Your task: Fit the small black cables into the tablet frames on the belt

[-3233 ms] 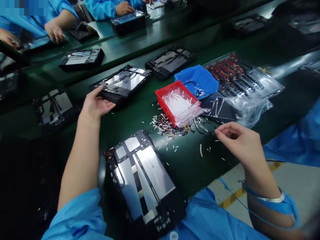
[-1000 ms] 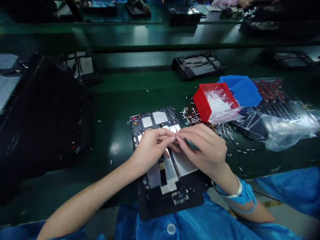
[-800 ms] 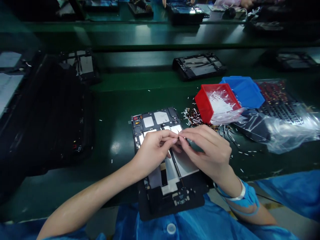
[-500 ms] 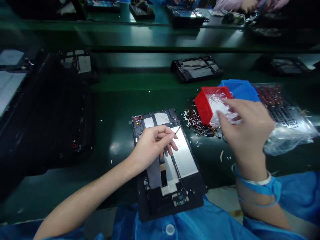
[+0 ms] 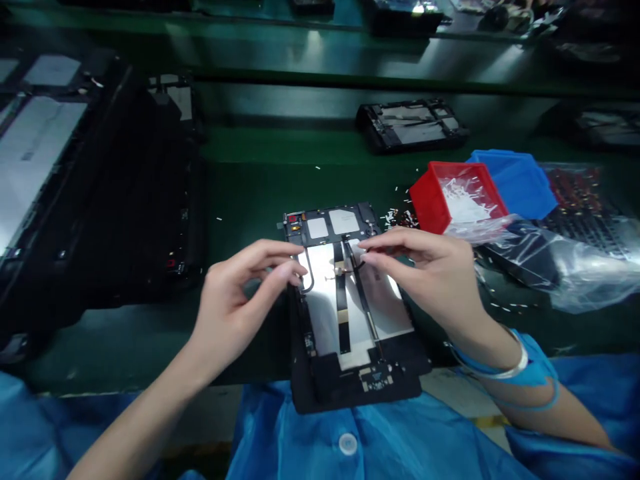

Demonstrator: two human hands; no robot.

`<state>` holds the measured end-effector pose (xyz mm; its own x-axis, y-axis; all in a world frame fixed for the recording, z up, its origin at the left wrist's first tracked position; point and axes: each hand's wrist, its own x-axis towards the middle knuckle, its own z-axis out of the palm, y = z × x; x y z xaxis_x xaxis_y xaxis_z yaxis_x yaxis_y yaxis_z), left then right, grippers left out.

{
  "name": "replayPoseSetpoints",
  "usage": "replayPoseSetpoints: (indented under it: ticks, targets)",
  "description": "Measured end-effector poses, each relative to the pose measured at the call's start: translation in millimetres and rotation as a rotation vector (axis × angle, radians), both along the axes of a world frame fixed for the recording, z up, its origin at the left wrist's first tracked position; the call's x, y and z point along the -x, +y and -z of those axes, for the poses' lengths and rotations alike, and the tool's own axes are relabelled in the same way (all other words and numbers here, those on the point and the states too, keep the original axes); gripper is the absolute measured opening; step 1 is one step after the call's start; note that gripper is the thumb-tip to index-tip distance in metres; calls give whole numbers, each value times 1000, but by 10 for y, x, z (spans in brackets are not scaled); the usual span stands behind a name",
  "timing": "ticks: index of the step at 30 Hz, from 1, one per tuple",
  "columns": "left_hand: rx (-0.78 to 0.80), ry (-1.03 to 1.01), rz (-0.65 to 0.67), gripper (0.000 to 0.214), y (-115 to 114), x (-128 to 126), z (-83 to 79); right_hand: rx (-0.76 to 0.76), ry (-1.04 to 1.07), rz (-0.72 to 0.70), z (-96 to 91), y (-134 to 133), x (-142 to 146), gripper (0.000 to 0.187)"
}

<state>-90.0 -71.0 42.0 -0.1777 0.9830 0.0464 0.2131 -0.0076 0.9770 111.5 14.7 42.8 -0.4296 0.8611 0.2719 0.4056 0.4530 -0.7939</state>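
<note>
An opened tablet lies in front of me, its inside facing up with silvery panels and dark flat ribbons showing. Over its left edge my left hand pinches a thin black cable, which bends in a loop beside the fingertips. My right hand is closed at the tablet's upper right, with thumb and forefinger on a short dark wire end. Whether both hands hold the same cable cannot be made out. The tablet's lower end rests close to my blue smock.
Right of the tablet stand a red bin of small white pieces and a blue bin. Clear plastic bags of dark parts lie beyond. Stacked tablets fill the left. Another device sits at the back.
My right hand has come from the red bin to the tablet. The left hand has shifted to the tablet's left edge. The view has moved, so everything sits a little further right.
</note>
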Motion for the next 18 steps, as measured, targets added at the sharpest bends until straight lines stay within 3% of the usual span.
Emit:
replayPoseSetpoints:
  ticks: [3,6,10,18]
  targets:
    - [-137,257,-155,20,-249,183,232,430,109,-97,34,-40,241,18]
    - [-260,446,-27,34,-409,235,484,640,77,-153,99,-65,428,29]
    - [-371,589,110,47,-513,233,652,640,-3,-136,165,-88,496,26]
    - [-521,962,204,40,-505,222,675,481,-136,-182,132,-91,458,16]
